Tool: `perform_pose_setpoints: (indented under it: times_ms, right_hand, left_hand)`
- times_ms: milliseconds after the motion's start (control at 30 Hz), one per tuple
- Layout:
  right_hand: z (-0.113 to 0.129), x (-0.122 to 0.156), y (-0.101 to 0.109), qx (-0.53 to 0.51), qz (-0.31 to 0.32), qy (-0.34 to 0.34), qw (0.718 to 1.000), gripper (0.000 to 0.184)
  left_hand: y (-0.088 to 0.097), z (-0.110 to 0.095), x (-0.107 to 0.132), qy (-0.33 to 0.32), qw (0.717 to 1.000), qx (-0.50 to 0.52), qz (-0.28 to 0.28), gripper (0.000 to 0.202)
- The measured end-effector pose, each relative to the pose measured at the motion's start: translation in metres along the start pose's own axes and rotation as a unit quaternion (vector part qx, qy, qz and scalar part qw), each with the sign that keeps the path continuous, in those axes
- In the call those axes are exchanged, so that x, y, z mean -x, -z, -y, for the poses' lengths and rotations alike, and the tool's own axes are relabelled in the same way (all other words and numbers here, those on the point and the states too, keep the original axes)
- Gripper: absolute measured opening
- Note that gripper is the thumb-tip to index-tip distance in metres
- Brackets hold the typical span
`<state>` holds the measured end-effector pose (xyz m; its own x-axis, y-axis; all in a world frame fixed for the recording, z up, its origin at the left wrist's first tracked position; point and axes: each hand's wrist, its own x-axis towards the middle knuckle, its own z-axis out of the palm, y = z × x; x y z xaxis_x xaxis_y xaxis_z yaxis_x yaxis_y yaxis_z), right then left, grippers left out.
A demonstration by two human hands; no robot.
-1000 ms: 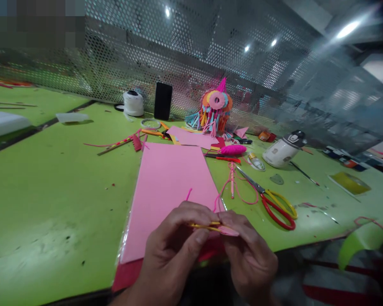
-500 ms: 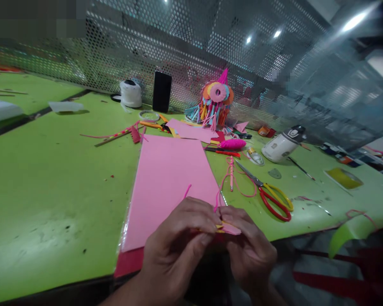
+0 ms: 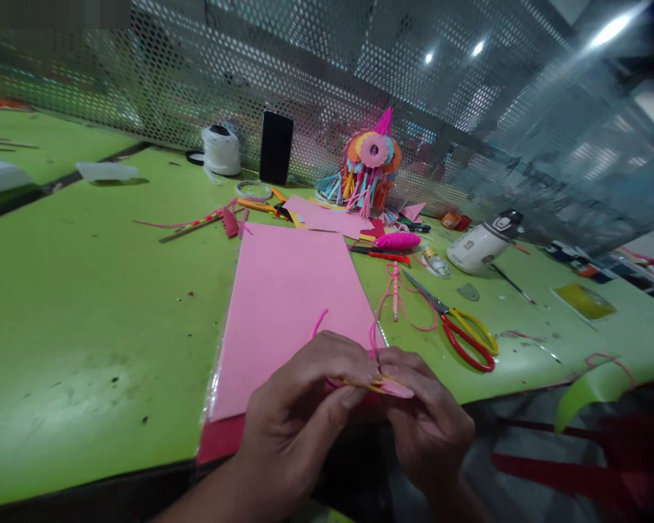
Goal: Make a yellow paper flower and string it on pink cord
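Observation:
My left hand (image 3: 299, 421) and my right hand (image 3: 428, 421) meet above the table's near edge, both pinched on a small flat stack of paper pieces (image 3: 384, 386), yellow with a pink one on top. A pink thread (image 3: 371, 340) rises from between my fingertips. Under my hands lies a large pink paper sheet (image 3: 288, 298) on a red sheet (image 3: 221, 438).
Red-and-yellow scissors (image 3: 461, 330) lie right of the sheet, near a pencil wrapped in pink thread (image 3: 395, 290). At the back stand a fringed paper ornament (image 3: 370, 167), a black phone (image 3: 276, 147), a white thread spool (image 3: 221, 150) and a white glue bottle (image 3: 482, 243). A perforated metal screen (image 3: 142, 80) backs the green table (image 3: 87, 290).
My hands stay pinched on the paper stack, with the fingers shifting slightly along it. The view has tilted a little, so the table items sit higher in frame.

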<state>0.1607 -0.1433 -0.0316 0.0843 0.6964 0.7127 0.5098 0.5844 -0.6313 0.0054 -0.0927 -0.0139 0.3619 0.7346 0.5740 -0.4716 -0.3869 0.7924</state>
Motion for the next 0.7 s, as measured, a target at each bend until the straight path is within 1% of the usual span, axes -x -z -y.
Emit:
perform_pose_setpoints:
  times_ms: [200, 333, 467, 700]
  right_hand:
    - [0.0041, -0.0035, -0.0023, -0.008, -0.006, 0.003, 1.0, 0.044]
    - [0.0054, -0.0033, -0.0034, -0.018, -0.001, 0.001, 1.0, 0.044]
    - [0.0057, -0.0013, -0.0031, -0.011, -0.004, 0.0, 1.0, 0.045]
    - [0.0057, -0.0007, -0.0031, 0.009, -0.007, -0.01, 1.0, 0.043]
  left_hand:
    - [0.0013, 0.0002, 0.0004, 0.011, 1.0, -0.004, -0.006, 0.027]
    - [0.001, 0.0005, 0.0016, 0.031, 0.999, -0.005, -0.022, 0.027]
    - [0.0011, -0.0006, 0.0025, 0.008, 1.0, -0.009, -0.014, 0.028]
    - [0.0005, 0.0012, 0.0029, -0.012, 0.999, -0.017, -0.026, 0.032]
